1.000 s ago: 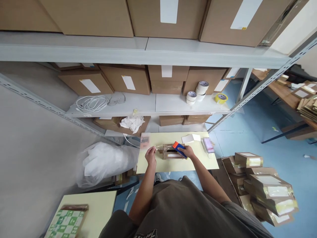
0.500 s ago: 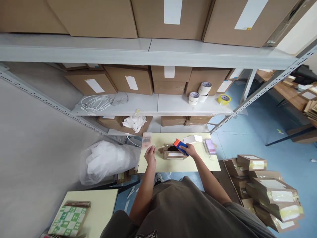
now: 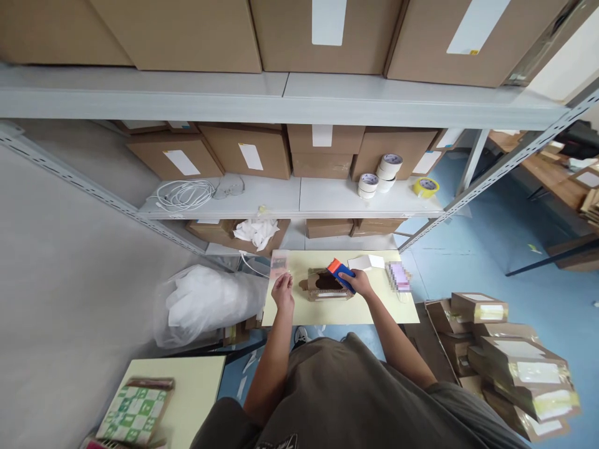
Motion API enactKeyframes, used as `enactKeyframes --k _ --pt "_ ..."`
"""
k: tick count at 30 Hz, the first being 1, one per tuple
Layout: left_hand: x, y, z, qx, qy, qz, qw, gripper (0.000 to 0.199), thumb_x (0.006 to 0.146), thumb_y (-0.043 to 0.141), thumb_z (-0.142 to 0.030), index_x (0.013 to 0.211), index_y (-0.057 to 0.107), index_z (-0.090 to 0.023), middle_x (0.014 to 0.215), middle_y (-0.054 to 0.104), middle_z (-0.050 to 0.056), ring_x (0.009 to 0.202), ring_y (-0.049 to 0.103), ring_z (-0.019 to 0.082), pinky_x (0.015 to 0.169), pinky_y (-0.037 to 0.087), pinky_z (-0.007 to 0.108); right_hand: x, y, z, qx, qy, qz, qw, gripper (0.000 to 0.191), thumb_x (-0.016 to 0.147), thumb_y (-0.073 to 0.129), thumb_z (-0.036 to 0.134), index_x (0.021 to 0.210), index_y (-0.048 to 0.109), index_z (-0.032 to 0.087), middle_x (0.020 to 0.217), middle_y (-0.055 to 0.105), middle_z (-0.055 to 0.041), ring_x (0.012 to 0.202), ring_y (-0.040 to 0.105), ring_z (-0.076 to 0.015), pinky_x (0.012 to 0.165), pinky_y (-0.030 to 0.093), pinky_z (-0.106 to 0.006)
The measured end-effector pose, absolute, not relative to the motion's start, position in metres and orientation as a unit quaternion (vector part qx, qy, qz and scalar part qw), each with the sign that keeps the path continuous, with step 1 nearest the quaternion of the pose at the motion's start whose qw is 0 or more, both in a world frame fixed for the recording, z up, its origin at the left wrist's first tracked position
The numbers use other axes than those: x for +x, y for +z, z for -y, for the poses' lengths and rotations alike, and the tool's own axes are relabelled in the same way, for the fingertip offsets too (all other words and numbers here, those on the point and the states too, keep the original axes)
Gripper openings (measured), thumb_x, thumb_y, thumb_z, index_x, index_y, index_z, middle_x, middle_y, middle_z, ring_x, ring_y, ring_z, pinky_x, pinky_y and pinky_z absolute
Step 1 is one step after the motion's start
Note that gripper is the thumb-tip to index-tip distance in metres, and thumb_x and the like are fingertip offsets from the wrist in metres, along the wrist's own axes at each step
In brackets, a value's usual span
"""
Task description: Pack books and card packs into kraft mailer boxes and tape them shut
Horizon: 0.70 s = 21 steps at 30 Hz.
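My right hand (image 3: 358, 284) is closed around a blue tape dispenser (image 3: 341, 277) with an orange end, held over the right side of a small cardboard box (image 3: 327, 295). The box lies on the pale yellow table, its top open and its inside dark. Left of the box, my left hand (image 3: 283, 292) is raised with fingertips pinched together. A strip of tape (image 3: 289, 273) seems to be in that pinch, though it is too thin and faint to follow to the dispenser.
A folded white card (image 3: 366, 262) and a purple packet (image 3: 398, 276) lie right on the table (image 3: 285, 317). Behind rises a shelf (image 3: 262, 199) with boxes, cable (image 3: 186, 195) and tape rolls (image 3: 367, 184). A bagged white bundle (image 3: 210, 304) is left; cartons (image 3: 519, 362) are stacked right.
The thin strip stretched between my left hand and the dispenser no longer shows. My left hand has shifted slightly up, and the box's dark opening shows wider.
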<state>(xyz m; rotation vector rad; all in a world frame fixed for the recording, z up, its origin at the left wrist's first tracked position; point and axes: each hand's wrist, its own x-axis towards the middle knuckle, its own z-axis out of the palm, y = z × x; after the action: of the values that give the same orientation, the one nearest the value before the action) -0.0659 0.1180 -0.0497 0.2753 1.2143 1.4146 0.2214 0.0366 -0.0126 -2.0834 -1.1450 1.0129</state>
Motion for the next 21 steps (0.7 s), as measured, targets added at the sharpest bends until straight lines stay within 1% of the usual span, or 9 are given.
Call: enactKeyframes --k 5,10,13,15,17,19,21 --pt "-0.069 -0.048 -0.114 0.111 0.607 -0.514 0.595 0.033 0.063 0.097 -0.029 0.086 0.076 -0.016 0.084 0.075 0.004 0.080 0.068 0.012 0.082 0.053 0.027 0.222 -0.004 -0.034 -0.775 0.376 0.439 0.257 0.055 0.077 0.069 0.077 0.068 0.060 0.023 0.066 0.068 -0.0037 0.066 0.064 -0.0212 0.057 0.041 -0.027" --pt "-0.070 -0.041 -0.119 0.124 0.632 -0.473 0.602 0.033 0.066 0.096 -0.030 0.090 0.077 -0.016 0.089 0.075 0.004 0.083 0.069 0.012 0.085 0.053 0.027 0.227 0.012 -0.039 -0.762 0.359 0.438 0.315 0.057 0.077 0.068 0.079 0.074 0.062 0.022 0.069 0.068 -0.0025 0.067 0.063 -0.0202 0.057 0.041 -0.027" --pt "-0.069 -0.039 -0.125 0.137 0.634 -0.462 0.605 0.031 0.069 0.095 -0.030 0.091 0.076 -0.016 0.089 0.075 0.004 0.084 0.070 0.012 0.086 0.054 0.027 0.227 0.010 -0.052 -0.754 0.350 0.449 0.328 0.058 0.080 0.066 0.079 0.077 0.064 0.021 0.071 0.069 -0.0032 0.066 0.062 -0.0196 0.057 0.041 -0.027" --pt "-0.069 -0.042 -0.126 0.133 0.623 -0.476 0.606 0.028 0.073 0.093 -0.029 0.091 0.076 -0.017 0.089 0.075 0.004 0.085 0.070 0.012 0.087 0.054 0.027 0.225 0.002 -0.061 -0.757 0.351 0.455 0.311 0.058 0.083 0.064 0.078 0.079 0.066 0.021 0.072 0.070 -0.0041 0.066 0.062 -0.0198 0.058 0.041 -0.027" --pt "-0.069 -0.049 -0.124 0.121 0.611 -0.497 0.604 0.023 0.076 0.091 -0.027 0.091 0.076 -0.017 0.091 0.075 0.004 0.086 0.071 0.013 0.088 0.055 0.027 0.221 -0.010 -0.067 -0.768 0.357 0.458 0.269 0.057 0.083 0.065 0.077 0.080 0.068 0.020 0.073 0.071 -0.0055 0.068 0.064 -0.0209 0.059 0.041 -0.028" --pt "-0.071 -0.058 -0.121 0.108 0.604 -0.514 0.600 0.021 0.077 0.090 -0.026 0.090 0.076 -0.018 0.093 0.076 0.005 0.088 0.072 0.014 0.089 0.056 0.028 0.217 -0.025 -0.067 -0.773 0.367 0.464 0.228 0.054 0.083 0.068 0.074 0.082 0.070 0.020 0.077 0.073 -0.0067 0.073 0.067 -0.0223 0.062 0.042 -0.028" --pt "-0.073 -0.068 -0.116 0.108 0.597 -0.525 0.597 0.023 0.075 0.089 -0.026 0.091 0.076 -0.018 0.095 0.077 0.006 0.092 0.072 0.016 0.092 0.057 0.030 0.213 -0.038 -0.062 -0.765 0.382 0.474 0.210 0.049 0.085 0.071 0.069 0.086 0.073 0.020 0.084 0.077 -0.0073 0.080 0.070 -0.0233 0.066 0.045 -0.027"
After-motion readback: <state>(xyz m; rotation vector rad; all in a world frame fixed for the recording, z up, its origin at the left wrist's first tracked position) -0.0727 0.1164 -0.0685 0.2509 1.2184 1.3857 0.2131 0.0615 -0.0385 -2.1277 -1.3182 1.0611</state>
